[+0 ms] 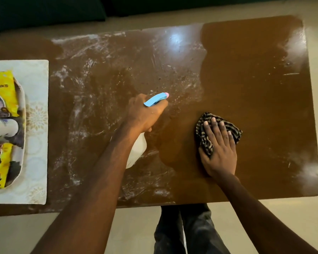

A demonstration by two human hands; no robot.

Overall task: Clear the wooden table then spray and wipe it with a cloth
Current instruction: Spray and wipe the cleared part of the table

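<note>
The wooden table (255, 88) fills the view, its left and middle streaked with white dusty smears, its right part darker and smoother. My left hand (145, 112) grips a spray bottle (137, 151) by the neck over the table's middle; its blue trigger head with a pink nozzle (156, 99) points away from me, and the white body shows below my wrist. My right hand (218, 149) lies flat with fingers straight, pressing a dark striped cloth (204, 138) onto the table just right of the bottle.
At the left end lies a pale patterned placemat (37, 125) bearing a tray (20, 143) with a yellow snack packet (2, 99) and a white cup (2, 128). Beige floor surrounds the table. My legs (187, 230) stand at the near edge.
</note>
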